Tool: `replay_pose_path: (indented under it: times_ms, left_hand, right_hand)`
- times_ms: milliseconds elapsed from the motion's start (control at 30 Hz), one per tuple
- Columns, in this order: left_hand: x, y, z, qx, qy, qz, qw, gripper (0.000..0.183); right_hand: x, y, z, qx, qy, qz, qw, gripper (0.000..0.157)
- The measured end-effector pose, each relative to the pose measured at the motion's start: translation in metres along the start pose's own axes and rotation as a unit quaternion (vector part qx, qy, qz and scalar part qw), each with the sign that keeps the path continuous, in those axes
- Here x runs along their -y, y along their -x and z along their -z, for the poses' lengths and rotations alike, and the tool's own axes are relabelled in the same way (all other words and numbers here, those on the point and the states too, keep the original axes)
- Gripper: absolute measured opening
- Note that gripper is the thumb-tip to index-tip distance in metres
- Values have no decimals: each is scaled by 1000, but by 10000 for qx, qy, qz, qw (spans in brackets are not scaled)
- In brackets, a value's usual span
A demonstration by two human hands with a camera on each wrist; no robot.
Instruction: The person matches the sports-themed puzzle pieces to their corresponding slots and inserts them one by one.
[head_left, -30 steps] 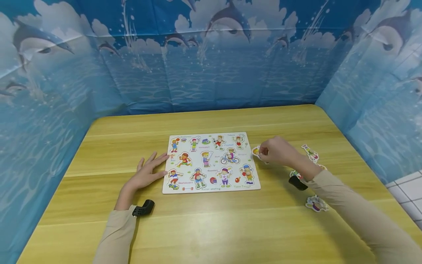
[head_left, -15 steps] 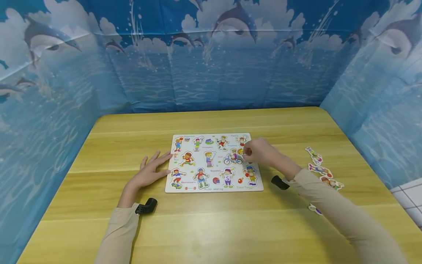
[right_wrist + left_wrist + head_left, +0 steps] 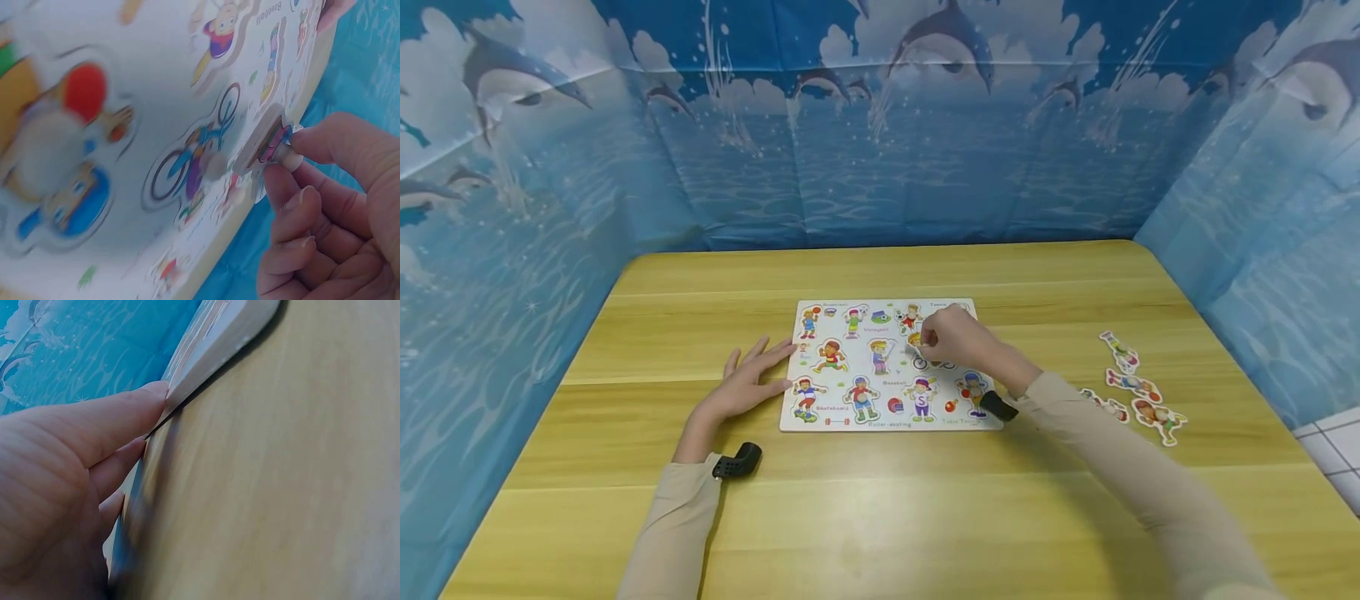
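Observation:
A white knobbed puzzle board [image 3: 937, 378] printed with sports figures lies on the wooden table. My right hand [image 3: 966, 343] is over its right part, near the cyclist figure. Thumb and fingertips pinch the white knob [image 3: 289, 157] of a puzzle piece [image 3: 267, 139], which is tilted close over the board in the right wrist view. The piece's picture is partly hidden by the fingers. My left hand [image 3: 747, 385] has its fingers stretched out, with fingertips at the board's left edge. In the left wrist view the thumb [image 3: 140, 406] touches that edge.
Several loose puzzle pieces [image 3: 1133, 385] lie on the table [image 3: 880, 508] to the right of the board, partly close to the right forearm. Black wrist cameras [image 3: 737, 461] are on both wrists. A blue dolphin-print curtain [image 3: 880, 183] stands behind and beside the table.
My right hand has moved left from beside the board to over it, carrying the pinched puzzle piece. My left hand keeps its place at the left edge. The head view has shifted slightly.

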State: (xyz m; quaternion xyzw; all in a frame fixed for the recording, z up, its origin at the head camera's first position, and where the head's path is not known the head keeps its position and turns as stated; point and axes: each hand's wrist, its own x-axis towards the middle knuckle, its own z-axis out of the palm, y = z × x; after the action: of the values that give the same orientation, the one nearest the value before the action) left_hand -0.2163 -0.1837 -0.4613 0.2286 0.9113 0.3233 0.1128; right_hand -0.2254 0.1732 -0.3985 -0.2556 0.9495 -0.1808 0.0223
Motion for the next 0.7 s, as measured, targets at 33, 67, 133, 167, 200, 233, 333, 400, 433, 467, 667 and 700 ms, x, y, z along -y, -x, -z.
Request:
replay_pose_path:
  times_ms: [33,67,133,167,200,233,333,400,433,467,667,700]
  left_hand:
    - [0,0,0,4,-8,1,10000,63]
    - [0,1,0,7,-8,4,10000,63]
    - [0,1,0,20,3,4,10000,63]
    - [0,1,0,25,15,6,10000,63]
    - [-1,1,0,27,25,5,10000,63]
    - [-1,1,0,27,28,1,10000,63]
    - [-2,0,1,18,10,-11,10000,62]
    - [-2,-1,2,12,-5,-12,10000,63]
    - [-1,-1,2,15,-15,-10,10000,63]
    - [-1,-1,2,19,-14,-5,10000,63]
    - [-1,0,1,21,24,12,10000,62]
    - [-2,0,2,17,31,10,10000,62]
  right_hand:
    - [1,-3,-2,-4,10,14,10000,12]
    - [2,-5,-4,8,-1,13,10000,12]
    - [4,-9,-7,43,-57,13,10000,13]
    - [5,-11,-8,51,-89,-2,9999,13]
    - [6,-13,-9,64,-146,-20,9999,13]
    - [8,-14,-10,74,-185,-46,9998,12]
    - [10,-19,-14,32,-314,-129,9994,12]
    - [12,-22,-16,-38,-424,-162,9990,12]
    - [13,-24,-18,-83,-462,-170,9988,12]
    - [13,-26,-19,-112,-514,-208,9984,12]
    - [19,-36,-27,-126,-663,-334,9972,14]
    - [21,-37,-29,-129,-657,-332,9972,15]
